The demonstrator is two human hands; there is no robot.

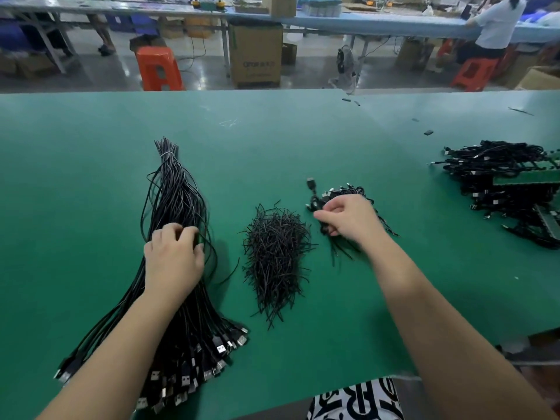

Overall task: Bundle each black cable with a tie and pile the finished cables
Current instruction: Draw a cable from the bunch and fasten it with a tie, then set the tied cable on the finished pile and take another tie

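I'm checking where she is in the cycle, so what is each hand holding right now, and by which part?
The right hand pinches a bundled cable at its coil, over the small pile. The left hand curls round strands midway along the loose cables.

Green table (303, 131) — left hand (172, 259) gripping long USB cables (175, 201), right hand (348, 218) pinching a bundled cable (315, 201) beside loose ties (277, 256).

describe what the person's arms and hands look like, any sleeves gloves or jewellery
Both arms are bare from the bottom edge of the picture to the fingertips: no sleeve shows. The left hand and the right hand wear no gloves, and no ring, watch or bracelet shows on either. A black-and-white patterned garment shows at the table's near edge.
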